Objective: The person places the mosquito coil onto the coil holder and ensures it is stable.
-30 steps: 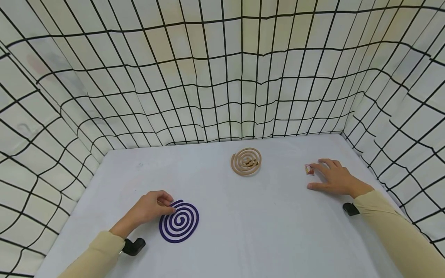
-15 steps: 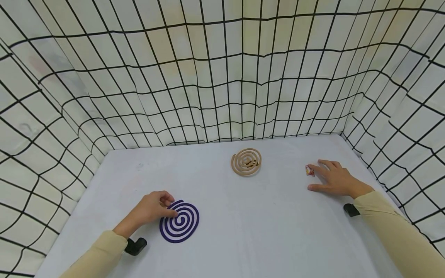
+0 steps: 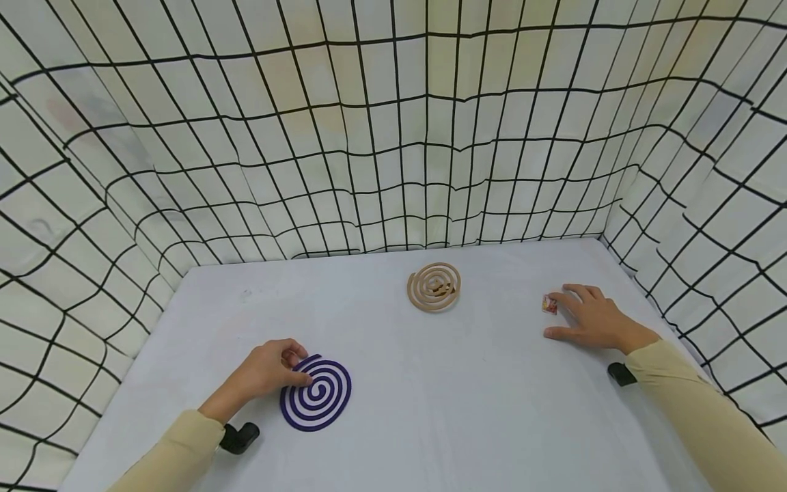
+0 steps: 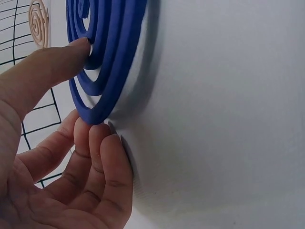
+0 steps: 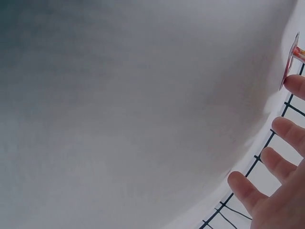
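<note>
My left hand (image 3: 264, 369) holds a purple mosquito coil (image 3: 316, 393), which looks blue in the left wrist view. There the thumb lies on the coil's (image 4: 107, 90) inner rings and the fingertips meet its outer edge from below. On the right of the table my right hand (image 3: 590, 318) is spread with fairly straight fingers. Its index fingertip touches a small flat red-and-white square piece (image 3: 550, 305), and the thumb stands apart from it. In the right wrist view the square piece (image 5: 289, 62) shows edge-on at the right border, partly cut off.
A beige mosquito coil (image 3: 413, 295) lies near the table's back, with small gold-brown pieces (image 3: 441, 289) at its centre. The white-covered table (image 3: 455, 410) is enclosed at the back and sides by black netting (image 3: 399, 143) over white sheeting.
The small square piece has shifted slightly to the right and nearer under the right index finger. The left thumb has slid a little further over the purple coil. Otherwise things stay put.
</note>
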The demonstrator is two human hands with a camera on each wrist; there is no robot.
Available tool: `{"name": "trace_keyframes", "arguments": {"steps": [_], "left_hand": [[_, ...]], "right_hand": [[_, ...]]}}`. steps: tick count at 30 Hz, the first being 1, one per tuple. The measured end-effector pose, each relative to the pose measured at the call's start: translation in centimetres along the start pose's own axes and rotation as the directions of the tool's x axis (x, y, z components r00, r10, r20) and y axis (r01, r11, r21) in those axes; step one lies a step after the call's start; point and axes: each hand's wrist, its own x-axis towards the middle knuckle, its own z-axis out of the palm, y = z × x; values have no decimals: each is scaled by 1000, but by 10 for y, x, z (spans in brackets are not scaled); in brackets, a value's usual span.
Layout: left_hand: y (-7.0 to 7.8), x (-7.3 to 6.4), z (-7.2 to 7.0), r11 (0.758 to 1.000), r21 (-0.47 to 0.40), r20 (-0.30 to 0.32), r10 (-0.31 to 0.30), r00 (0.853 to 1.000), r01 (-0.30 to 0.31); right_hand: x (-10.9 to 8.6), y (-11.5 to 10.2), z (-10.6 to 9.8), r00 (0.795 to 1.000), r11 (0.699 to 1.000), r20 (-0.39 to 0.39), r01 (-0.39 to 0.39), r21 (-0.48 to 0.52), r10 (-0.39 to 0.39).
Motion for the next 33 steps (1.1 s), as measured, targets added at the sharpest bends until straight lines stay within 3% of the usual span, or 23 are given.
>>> {"name": "trace_keyframes", "arguments": {"steps": [33], "left_hand": [[-4,-1,1,1000,-17,-4,-1,1000,1]], "right_hand": [[-15,-1,-2,1000,999,-16,15,-36,-16]]}}
